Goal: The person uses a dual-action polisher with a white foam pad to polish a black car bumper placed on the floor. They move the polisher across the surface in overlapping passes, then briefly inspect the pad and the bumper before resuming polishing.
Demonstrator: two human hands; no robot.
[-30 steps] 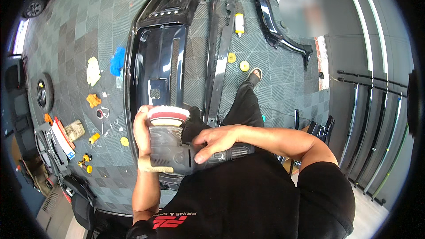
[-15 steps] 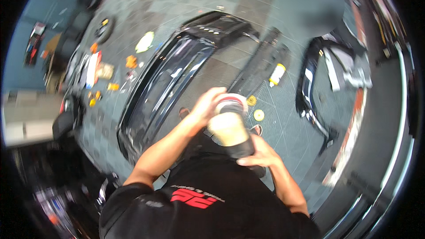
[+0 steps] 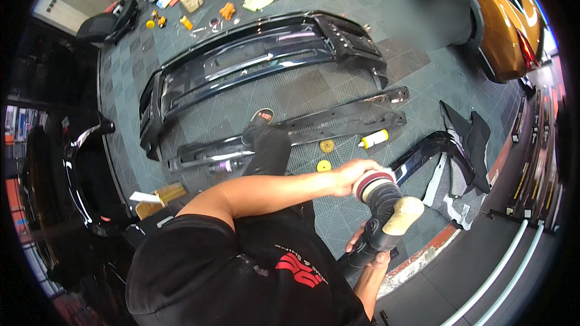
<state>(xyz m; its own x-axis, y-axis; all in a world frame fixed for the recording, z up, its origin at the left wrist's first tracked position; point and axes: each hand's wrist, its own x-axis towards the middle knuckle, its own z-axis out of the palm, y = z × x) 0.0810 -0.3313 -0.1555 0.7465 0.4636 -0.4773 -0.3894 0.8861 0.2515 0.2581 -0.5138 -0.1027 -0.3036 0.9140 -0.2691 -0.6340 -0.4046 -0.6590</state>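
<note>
In both hands I have a power polisher with a black body, a cream cover and a round dark-red and white pad. My left hand is closed at the pad end, its fingers partly hidden behind the pad. Lower down, my right hand wraps the black rear grip, and that hand is partly covered by the body. Beyond the polisher on the tiled floor lie two round yellow pads and a yellow-and-white bottle. A glossy black curved trim piece rests just past the pad end.
A large black car bumper spans the floor ahead, with long dark strips nearer me. Grey and black panels lie at right, beside wall rails. An orange car stands far right. Cloths and small items lie farther off.
My view and body have turned to the right. The polisher has swung out to the right and tilted, still in both hands, and the orange car has come into view.
</note>
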